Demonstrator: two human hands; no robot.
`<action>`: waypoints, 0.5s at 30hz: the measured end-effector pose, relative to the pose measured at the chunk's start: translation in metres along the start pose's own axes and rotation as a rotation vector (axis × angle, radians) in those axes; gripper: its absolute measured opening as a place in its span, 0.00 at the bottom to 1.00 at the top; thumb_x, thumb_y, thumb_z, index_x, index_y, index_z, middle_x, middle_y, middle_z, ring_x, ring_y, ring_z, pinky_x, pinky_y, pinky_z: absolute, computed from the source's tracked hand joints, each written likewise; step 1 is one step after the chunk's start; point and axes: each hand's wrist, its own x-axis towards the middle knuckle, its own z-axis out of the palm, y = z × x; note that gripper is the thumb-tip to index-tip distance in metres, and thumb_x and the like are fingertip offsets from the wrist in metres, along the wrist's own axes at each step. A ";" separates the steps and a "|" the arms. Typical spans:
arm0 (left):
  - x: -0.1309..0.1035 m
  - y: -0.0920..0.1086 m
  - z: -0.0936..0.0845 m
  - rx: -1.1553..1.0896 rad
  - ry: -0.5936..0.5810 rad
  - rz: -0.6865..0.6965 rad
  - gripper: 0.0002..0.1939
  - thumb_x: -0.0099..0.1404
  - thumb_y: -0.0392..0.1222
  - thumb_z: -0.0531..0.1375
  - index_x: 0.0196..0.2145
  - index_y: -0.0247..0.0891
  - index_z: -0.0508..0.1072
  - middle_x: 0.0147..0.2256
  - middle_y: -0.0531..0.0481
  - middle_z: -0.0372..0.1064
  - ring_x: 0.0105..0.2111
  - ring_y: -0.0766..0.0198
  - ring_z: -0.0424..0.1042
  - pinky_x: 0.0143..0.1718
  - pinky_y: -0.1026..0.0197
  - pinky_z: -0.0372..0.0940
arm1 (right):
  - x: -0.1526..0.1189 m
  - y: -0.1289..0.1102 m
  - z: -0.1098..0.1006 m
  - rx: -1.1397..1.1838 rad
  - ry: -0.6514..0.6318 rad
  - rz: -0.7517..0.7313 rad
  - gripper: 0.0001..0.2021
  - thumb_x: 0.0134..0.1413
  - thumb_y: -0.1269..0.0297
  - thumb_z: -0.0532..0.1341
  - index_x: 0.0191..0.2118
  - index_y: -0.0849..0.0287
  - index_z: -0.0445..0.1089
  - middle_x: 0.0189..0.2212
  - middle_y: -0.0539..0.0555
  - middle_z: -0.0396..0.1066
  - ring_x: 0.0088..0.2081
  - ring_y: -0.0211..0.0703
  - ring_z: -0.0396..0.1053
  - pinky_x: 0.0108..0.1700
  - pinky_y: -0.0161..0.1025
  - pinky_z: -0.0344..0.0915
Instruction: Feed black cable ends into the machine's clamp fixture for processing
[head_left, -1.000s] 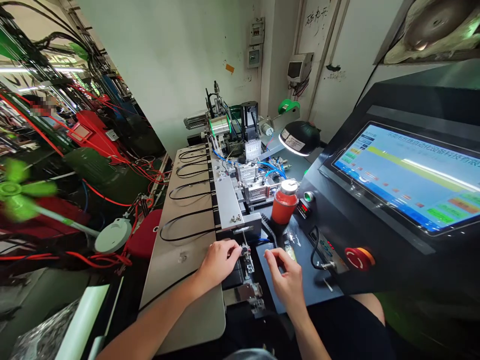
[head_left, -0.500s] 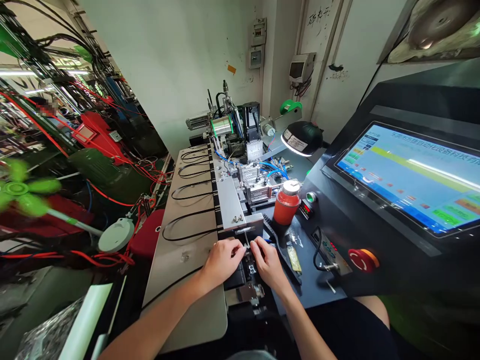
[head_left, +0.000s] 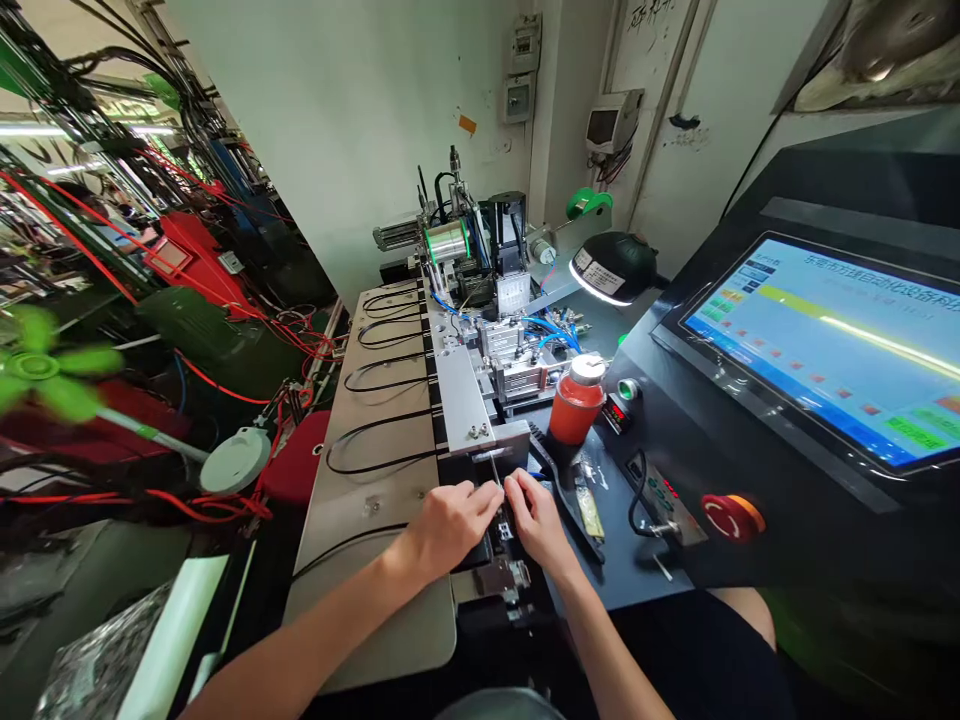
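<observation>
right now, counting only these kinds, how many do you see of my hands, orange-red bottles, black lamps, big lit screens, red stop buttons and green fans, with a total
hands: 2 (left hand, right hand)
orange-red bottle: 1
black lamp: 1
big lit screen: 1
red stop button: 1
green fan: 1
total: 7

Bright pool under the black lamp (head_left: 616, 265), glare streak across the screen (head_left: 832, 350), motion-blurred green fan (head_left: 39, 367).
</observation>
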 end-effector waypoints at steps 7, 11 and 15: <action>-0.005 -0.007 0.002 -0.346 -0.004 -0.360 0.08 0.69 0.35 0.53 0.42 0.41 0.71 0.36 0.54 0.70 0.30 0.67 0.72 0.30 0.65 0.65 | -0.005 -0.010 -0.016 -0.145 0.091 -0.076 0.14 0.66 0.62 0.48 0.30 0.57 0.63 0.25 0.50 0.62 0.27 0.40 0.61 0.30 0.36 0.57; -0.005 -0.008 0.001 -0.381 -0.109 -0.459 0.09 0.70 0.39 0.52 0.38 0.40 0.72 0.36 0.52 0.69 0.32 0.63 0.73 0.32 0.64 0.65 | -0.012 -0.021 -0.022 -0.257 0.035 -0.253 0.11 0.65 0.69 0.50 0.40 0.58 0.69 0.33 0.55 0.70 0.36 0.44 0.67 0.37 0.38 0.63; -0.004 -0.007 0.003 -0.387 -0.137 -0.449 0.10 0.71 0.39 0.51 0.38 0.40 0.72 0.36 0.52 0.69 0.32 0.63 0.73 0.33 0.64 0.65 | -0.018 -0.023 -0.027 -0.303 0.139 -0.255 0.11 0.64 0.71 0.50 0.37 0.59 0.70 0.31 0.55 0.70 0.32 0.43 0.67 0.35 0.38 0.63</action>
